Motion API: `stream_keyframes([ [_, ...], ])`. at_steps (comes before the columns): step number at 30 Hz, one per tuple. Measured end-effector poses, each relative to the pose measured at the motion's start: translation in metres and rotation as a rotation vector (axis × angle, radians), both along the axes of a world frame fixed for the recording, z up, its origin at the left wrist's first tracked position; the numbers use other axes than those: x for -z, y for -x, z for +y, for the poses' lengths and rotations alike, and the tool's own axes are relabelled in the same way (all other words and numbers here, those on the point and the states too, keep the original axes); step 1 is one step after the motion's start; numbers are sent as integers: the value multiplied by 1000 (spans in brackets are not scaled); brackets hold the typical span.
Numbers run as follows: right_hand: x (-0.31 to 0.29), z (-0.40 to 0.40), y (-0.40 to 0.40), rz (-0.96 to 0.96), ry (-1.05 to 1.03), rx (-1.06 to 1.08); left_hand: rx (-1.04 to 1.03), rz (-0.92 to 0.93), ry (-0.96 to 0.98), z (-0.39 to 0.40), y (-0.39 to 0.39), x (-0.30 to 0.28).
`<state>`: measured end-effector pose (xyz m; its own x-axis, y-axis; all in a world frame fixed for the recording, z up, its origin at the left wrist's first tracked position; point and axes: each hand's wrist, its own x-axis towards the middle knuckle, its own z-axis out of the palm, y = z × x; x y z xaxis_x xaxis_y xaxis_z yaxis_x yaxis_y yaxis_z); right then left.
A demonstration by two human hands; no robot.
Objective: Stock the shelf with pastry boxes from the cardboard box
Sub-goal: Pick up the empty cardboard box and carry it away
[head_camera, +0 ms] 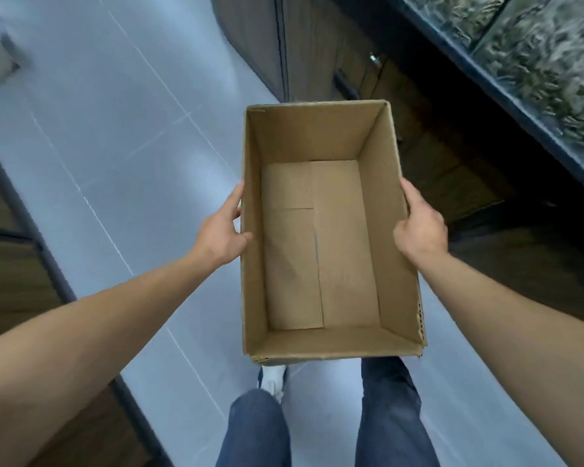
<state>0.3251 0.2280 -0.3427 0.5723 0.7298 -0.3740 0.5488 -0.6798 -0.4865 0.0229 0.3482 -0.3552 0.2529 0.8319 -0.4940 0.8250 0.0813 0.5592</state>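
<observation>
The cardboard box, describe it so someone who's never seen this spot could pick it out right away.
Look above the pale tiled floor, beside the dark wooden cabinet. There the left hand and right hand hold the long sides of a plain brown cardboard box over blue-jeaned legs. It is open-topped and empty, showing only its folded bottom flaps.

One cardboard box [321, 230], nothing in it. Two hands: left hand [221, 232], right hand [420, 230]. Two legs in jeans [321, 426], one white shoe [273, 379], near edge.
</observation>
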Motion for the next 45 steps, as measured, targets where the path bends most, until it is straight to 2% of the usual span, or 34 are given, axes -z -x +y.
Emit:
stream_keyframes([
  [8,-102,-165,63,26,-122,398,410,-13,-80,-61,-7,-132],
  [17,-171,-399,68,-31,-204,848,899,-106,-59,-217,-130,-200],
  [25,-211,-659,81,-118,-158,1225,1319,-166,-43,-456,-244,-240],
  [36,-274,-986,78,-235,-163,1574,1640,-270,-52,-813,-359,-290],
  [45,-289,-1201,52,-368,-105,1881,1925,-368,34,-1081,-469,-292],
])
